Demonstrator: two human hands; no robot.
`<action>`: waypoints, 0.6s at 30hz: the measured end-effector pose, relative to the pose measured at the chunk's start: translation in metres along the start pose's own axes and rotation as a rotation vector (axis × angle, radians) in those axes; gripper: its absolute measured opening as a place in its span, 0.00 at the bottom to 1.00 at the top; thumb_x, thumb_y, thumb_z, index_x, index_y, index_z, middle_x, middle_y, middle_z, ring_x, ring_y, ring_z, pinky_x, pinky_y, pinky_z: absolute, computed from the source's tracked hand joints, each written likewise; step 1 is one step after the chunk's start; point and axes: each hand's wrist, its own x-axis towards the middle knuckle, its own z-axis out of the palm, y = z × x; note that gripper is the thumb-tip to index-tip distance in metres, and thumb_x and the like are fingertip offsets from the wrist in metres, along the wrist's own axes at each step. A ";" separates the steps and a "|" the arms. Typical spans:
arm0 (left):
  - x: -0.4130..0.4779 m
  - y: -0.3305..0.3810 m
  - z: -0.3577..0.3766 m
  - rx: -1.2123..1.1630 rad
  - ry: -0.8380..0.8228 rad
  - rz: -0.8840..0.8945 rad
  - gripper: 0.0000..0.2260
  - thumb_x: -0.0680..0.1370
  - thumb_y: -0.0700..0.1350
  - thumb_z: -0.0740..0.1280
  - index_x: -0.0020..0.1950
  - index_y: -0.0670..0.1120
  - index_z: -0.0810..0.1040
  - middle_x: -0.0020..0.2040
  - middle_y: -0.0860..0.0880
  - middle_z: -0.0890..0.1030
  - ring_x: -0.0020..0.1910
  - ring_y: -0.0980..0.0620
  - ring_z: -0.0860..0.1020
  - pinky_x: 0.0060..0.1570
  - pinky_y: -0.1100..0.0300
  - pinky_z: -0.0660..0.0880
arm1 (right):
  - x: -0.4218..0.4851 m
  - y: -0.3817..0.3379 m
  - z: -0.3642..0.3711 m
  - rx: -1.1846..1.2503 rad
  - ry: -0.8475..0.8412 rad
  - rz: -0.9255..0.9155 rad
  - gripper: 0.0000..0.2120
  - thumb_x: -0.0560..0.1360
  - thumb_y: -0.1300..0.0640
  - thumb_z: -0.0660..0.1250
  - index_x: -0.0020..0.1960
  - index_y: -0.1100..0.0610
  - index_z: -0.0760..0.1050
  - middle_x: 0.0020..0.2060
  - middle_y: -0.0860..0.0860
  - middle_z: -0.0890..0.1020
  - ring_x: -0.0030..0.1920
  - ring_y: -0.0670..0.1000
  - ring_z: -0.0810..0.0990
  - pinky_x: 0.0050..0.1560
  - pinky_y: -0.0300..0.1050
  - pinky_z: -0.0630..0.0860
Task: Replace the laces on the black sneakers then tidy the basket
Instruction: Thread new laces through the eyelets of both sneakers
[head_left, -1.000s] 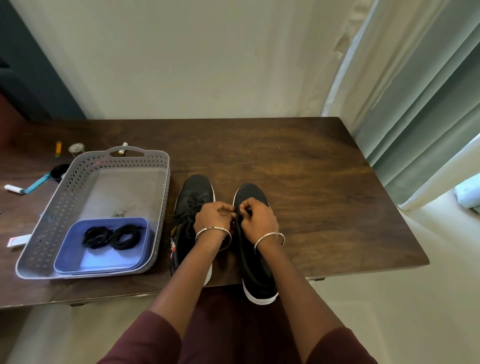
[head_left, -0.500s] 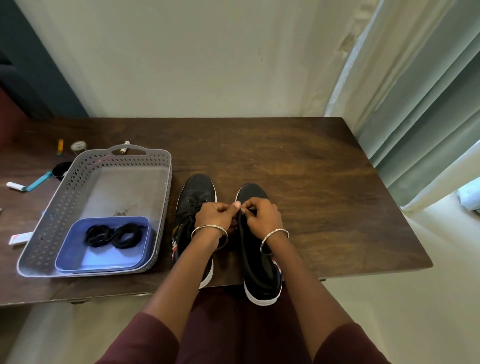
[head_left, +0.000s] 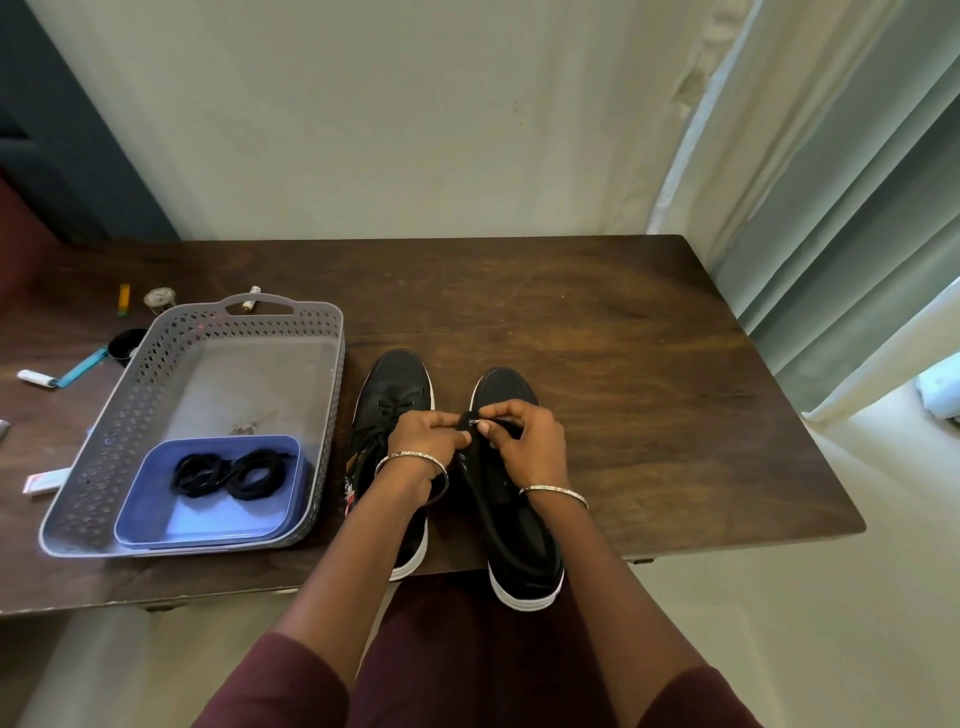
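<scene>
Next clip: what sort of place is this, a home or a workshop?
Most likely a room in a home: a dark wooden table set against a plain wall, long curtains at the right, and a grey plastic basket.

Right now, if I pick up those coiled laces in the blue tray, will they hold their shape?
The laces are thin cord in two loose coils, so they will probably flop and unwind when lifted. They look light, so a push would likely slide them across the smooth tray.
</scene>
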 end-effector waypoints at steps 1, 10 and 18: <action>0.000 0.000 0.000 -0.004 -0.001 0.002 0.10 0.68 0.36 0.74 0.39 0.53 0.86 0.43 0.45 0.86 0.48 0.43 0.84 0.57 0.44 0.80 | -0.001 -0.001 0.000 -0.020 0.010 -0.016 0.05 0.74 0.59 0.74 0.48 0.50 0.84 0.42 0.42 0.85 0.44 0.40 0.83 0.51 0.44 0.81; -0.004 0.000 0.002 -0.027 0.034 0.036 0.12 0.71 0.33 0.74 0.42 0.52 0.85 0.42 0.47 0.86 0.47 0.45 0.84 0.57 0.43 0.79 | -0.003 -0.016 0.008 -0.469 -0.043 -0.191 0.03 0.81 0.55 0.62 0.51 0.53 0.75 0.48 0.50 0.81 0.46 0.53 0.80 0.44 0.53 0.78; -0.009 0.001 0.001 -0.039 0.032 0.070 0.11 0.71 0.33 0.73 0.46 0.49 0.86 0.41 0.47 0.86 0.46 0.46 0.85 0.56 0.44 0.80 | -0.002 -0.014 0.008 -0.500 -0.091 -0.180 0.06 0.81 0.55 0.59 0.52 0.55 0.74 0.48 0.52 0.81 0.46 0.56 0.81 0.44 0.54 0.78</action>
